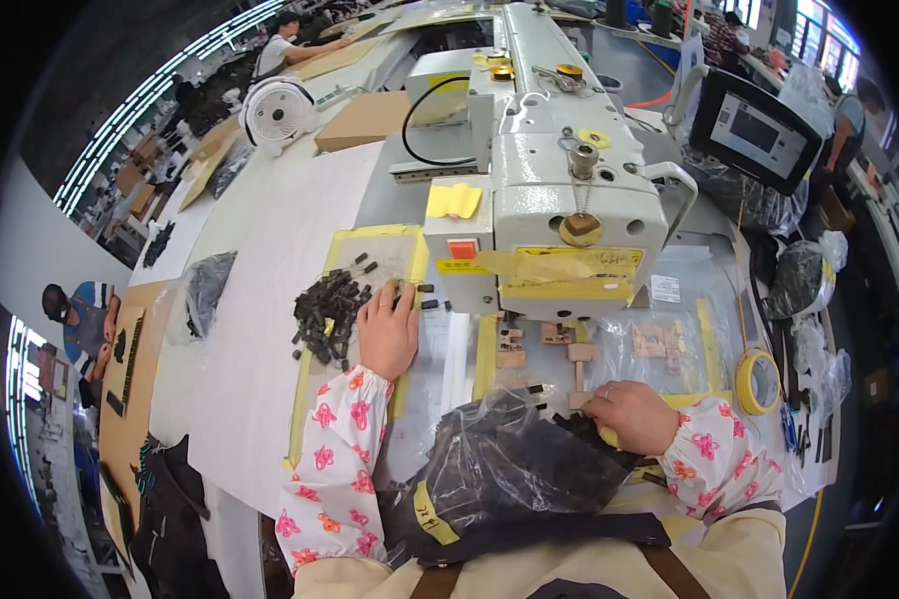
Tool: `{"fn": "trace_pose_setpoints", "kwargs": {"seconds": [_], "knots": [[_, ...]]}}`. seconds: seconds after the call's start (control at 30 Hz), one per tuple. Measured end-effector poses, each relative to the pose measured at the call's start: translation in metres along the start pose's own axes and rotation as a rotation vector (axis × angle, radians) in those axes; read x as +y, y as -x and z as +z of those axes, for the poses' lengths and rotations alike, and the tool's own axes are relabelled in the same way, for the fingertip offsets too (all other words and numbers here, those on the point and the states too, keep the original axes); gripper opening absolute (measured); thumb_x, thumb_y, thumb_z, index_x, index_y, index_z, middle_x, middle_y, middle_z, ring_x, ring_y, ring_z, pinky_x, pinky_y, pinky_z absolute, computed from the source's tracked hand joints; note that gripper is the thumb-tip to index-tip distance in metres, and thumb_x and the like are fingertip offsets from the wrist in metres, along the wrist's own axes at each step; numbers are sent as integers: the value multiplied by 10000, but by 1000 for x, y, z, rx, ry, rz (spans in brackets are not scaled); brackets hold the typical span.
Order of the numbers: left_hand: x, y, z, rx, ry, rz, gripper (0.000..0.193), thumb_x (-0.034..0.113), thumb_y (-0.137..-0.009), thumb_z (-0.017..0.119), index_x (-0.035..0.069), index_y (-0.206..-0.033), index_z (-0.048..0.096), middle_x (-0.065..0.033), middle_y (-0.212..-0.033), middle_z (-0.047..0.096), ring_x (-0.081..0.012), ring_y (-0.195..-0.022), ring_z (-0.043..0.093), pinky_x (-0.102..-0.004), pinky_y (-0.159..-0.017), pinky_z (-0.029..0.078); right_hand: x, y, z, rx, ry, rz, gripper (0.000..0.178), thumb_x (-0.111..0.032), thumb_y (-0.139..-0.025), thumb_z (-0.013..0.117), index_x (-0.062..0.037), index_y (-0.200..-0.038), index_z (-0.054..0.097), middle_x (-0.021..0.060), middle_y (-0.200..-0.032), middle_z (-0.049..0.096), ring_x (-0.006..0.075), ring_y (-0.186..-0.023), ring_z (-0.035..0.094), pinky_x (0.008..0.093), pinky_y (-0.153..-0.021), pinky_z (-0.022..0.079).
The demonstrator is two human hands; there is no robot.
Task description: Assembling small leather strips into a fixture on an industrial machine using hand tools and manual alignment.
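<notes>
Black pieces [327, 311] mostly form one heap beside the left hand [387, 334]; whether it or the right hand [635, 416] grips is unclear.

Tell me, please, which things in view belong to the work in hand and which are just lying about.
Seemingly part of the work:
small black pieces, beside the left hand
tan blocks and dark-filled plastic bag, near the right hand
white machine

Probably just lying about:
white fan
cardboard box
yellow tape roll
</notes>
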State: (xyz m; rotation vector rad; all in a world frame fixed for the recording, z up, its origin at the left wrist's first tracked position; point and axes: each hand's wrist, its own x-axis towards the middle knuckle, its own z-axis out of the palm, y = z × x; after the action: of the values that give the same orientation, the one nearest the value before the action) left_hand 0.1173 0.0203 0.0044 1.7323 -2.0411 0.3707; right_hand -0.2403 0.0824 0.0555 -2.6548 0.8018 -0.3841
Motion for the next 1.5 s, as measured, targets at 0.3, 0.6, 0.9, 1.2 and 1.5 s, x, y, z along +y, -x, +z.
{"fn": "trace_pose_setpoints", "kwargs": {"seconds": [0.3,0.6,0.9,1.2,1.5], "knots": [[99,-32,13,-77,383,340,119,85,-745,565,13,-828,613,-165,-823,602,-364,-808,566,-430,-707,461,12,-50,-31,-25,-172,10,146,-86,-709,632,-22,-811,549,105,-713,585,285,-660,590,376,-592,459],[115,-38,43,-22,582,218,217,33,-767,560,43,-975,622,-160,-980,607,-361,-895,575,-401,-754,471,65,-64,6,135,-1024,487,217,-88,-816,604,73,-961,595,74,-818,636,126,-743,601,259,-684,485],[109,-27,53,-38,406,265,271,83,-766,576,51,-1035,590,-165,-1007,594,-378,-930,557,-440,-780,455,69,-51,17,276,-972,553,229,-56,-798,636,67,-986,595,82,-892,638,104,-805,590,249,-702,486],[99,-46,34,-105,547,327,272,150,-776,653,53,-1025,601,-162,-939,619,-387,-834,573,-420,-720,464,85,-57,13,306,-973,490,213,-28,-741,682,35,-935,618,64,-829,643,95,-754,590,235,-670,481],[108,-40,44,-134,551,325,217,102,-819,595,39,-1026,589,-175,-978,598,-394,-916,537,-417,-798,428,94,-49,15,387,-670,442,167,-54,-711,684,-7,-870,666,102,-790,656,167,-706,627,273,-660,488]]}}
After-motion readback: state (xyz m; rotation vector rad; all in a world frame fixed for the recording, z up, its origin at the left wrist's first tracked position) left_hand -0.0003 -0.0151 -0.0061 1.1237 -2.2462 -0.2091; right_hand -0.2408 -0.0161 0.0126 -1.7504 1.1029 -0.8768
